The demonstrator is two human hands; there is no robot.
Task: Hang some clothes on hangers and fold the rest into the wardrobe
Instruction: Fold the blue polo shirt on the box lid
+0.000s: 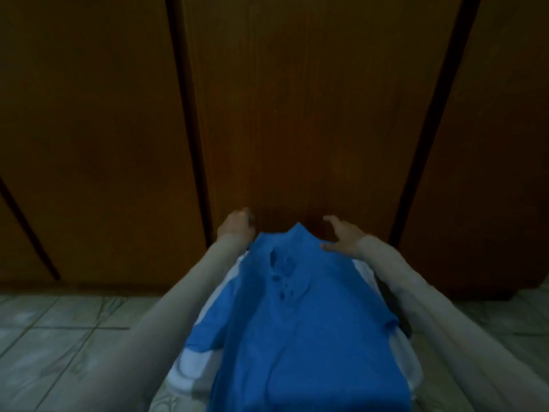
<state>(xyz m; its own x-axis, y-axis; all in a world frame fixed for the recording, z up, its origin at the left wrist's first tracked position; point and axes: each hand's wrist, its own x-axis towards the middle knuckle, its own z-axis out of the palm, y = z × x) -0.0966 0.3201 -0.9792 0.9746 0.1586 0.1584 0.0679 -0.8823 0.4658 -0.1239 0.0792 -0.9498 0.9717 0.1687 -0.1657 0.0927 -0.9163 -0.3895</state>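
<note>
Wardrobe (312, 114) doors shut; tiled floor (59, 337).

The wardrobe doors (312, 114) look like smooth brown wood. The blue shirt (297, 322) is soft cloth. The floor (59, 337) may be shiny tile.

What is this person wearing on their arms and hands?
Both arms are covered by long, plain, pale beige sleeves that reach the wrists. The left hand and right hand are bare: no gloves, rings or watch are visible in this dim view.
</note>
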